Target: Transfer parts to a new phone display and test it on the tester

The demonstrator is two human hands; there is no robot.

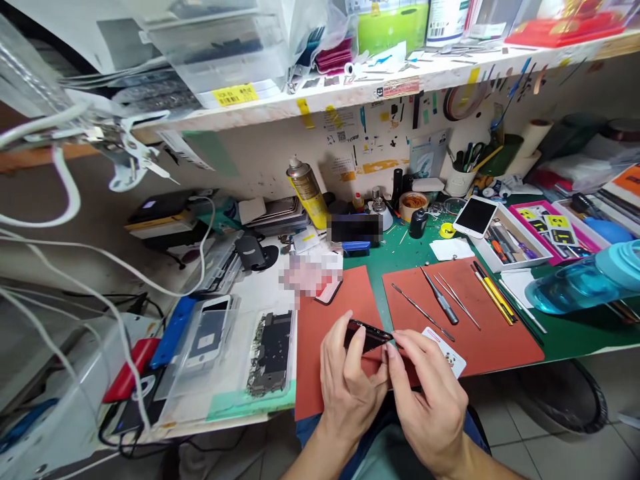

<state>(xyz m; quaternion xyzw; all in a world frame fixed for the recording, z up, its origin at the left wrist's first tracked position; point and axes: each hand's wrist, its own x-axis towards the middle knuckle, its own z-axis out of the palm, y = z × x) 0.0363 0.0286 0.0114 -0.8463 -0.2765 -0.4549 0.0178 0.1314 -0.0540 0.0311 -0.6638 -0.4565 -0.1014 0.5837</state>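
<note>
My table (575,331): green top, two red mats (350,293), blue bottle (565,287) on my right.
My right mat (493,347): tweezers (463,305), grey-handled tool (444,303), card (453,358).
My shelf (350,105): plastic box (215,57), white bottle (447,20).

I'm looking down on the right-hand brown mat (500,347), which lies on the green tabletop (575,337). By its near-left corner, the left grip (353,377) holds a thin black device (367,337) at a tilt. The right grip (431,393) has its fingertips at the device's right end; I can't tell whether they pinch it. On that mat I see tweezers (456,300) and a gray-handled tool (443,303). Behind it is a white tablet (477,217); to its right, a blue bottle (565,287); well left, a white phone (209,333).
</note>
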